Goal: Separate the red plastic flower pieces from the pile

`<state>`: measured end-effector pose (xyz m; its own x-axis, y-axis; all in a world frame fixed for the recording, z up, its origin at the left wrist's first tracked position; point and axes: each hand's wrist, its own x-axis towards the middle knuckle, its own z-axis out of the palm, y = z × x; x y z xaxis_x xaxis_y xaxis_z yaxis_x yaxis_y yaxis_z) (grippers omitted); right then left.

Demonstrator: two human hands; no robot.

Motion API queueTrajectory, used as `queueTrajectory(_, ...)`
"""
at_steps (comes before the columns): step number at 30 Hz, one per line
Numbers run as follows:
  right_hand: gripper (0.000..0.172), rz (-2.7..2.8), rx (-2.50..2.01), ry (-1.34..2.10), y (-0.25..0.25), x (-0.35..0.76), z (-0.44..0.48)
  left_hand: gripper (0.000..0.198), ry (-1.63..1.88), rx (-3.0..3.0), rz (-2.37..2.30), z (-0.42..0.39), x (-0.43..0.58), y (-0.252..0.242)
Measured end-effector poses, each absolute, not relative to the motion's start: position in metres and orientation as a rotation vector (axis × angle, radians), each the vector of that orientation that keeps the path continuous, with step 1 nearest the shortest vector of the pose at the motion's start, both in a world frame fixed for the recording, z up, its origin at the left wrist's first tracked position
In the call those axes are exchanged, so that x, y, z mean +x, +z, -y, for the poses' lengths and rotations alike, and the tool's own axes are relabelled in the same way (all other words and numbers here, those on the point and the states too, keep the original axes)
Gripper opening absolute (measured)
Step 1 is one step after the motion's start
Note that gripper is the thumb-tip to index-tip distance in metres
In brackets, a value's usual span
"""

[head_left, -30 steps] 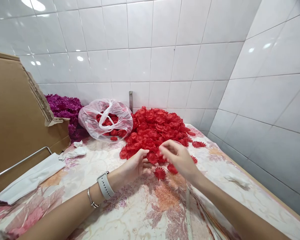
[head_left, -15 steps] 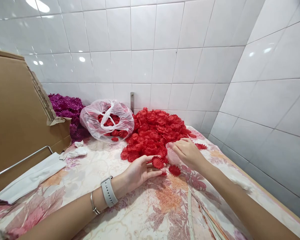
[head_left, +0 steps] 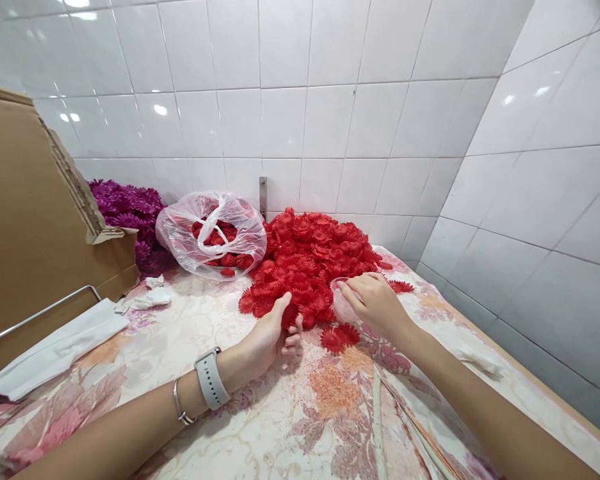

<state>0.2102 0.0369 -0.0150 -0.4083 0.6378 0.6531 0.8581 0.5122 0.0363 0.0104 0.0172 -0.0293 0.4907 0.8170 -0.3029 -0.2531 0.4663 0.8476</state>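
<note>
At the front of a heap of red artificial flowers (head_left: 315,247), my left hand (head_left: 263,337) has its thumb raised and its fingers curled. A dark red flower head (head_left: 289,316) sits between thumb and fingers, partly hidden by them. My right hand (head_left: 380,303) is bent over a clear plastic cup (head_left: 345,307), its fingertips down inside the rim. What those fingertips pinch, if anything, is hidden. Just in front of the cup, two loose red flowers (head_left: 334,339) lie side by side on the floral tablecloth (head_left: 275,413).
A knotted clear bag (head_left: 180,240) of red flowers stands left of the heap, with purple flowers (head_left: 130,207) behind it. A cardboard box (head_left: 35,220) fills the left side. Thin strips (head_left: 380,427) lie at the front right. Tiled walls close the back and right.
My left hand has let go of one red flower, which now lies beside the other on the cloth. It has moved left, curling at the heap's edge. My right hand stays at the cup.
</note>
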Motion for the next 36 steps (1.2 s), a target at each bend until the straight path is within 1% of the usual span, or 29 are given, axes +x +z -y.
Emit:
queueTrajectory(5,0.037,2.193,-1.216,-0.562,-0.018,0.211,-0.038,0.046,0.939,1.0,-0.858,-0.017,0.007,-0.027)
queueTrajectory(10,0.035,2.184,-1.212,-0.611,-0.018,0.21,-0.038,0.048,0.896,0.963,-0.862,-0.02,0.004,-0.021)
queueTrajectory(14,0.035,2.182,-1.2,-0.643,-0.017,0.209,-0.037,0.036,0.901,0.922,-0.722,-0.022,0.002,-0.018)
queueTrajectory(16,0.035,2.178,-1.197,-0.654,-0.017,0.209,-0.037,0.039,0.936,0.926,-0.69,-0.022,0.002,-0.018)
queueTrajectory(20,0.035,2.166,-1.196,-0.665,-0.016,0.209,-0.036,0.054,1.011,0.96,-0.773,-0.02,0.001,-0.02)
queueTrajectory(23,0.035,2.162,-1.195,-0.672,-0.016,0.209,-0.036,0.054,1.058,0.939,-0.803,-0.022,0.001,-0.02)
queueTrajectory(26,0.036,2.159,-1.195,-0.683,-0.016,0.209,-0.036,0.049,1.064,0.9,-0.782,-0.024,0.0,-0.018)
queueTrajectory(30,0.036,2.16,-1.192,-0.699,-0.015,0.21,-0.036,0.029,1.059,0.842,-0.701,-0.025,0.0,-0.013)
queueTrajectory(36,0.037,2.167,-1.184,-0.706,-0.015,0.21,-0.037,0.03,1.124,0.752,-0.632,-0.023,0.003,-0.013)
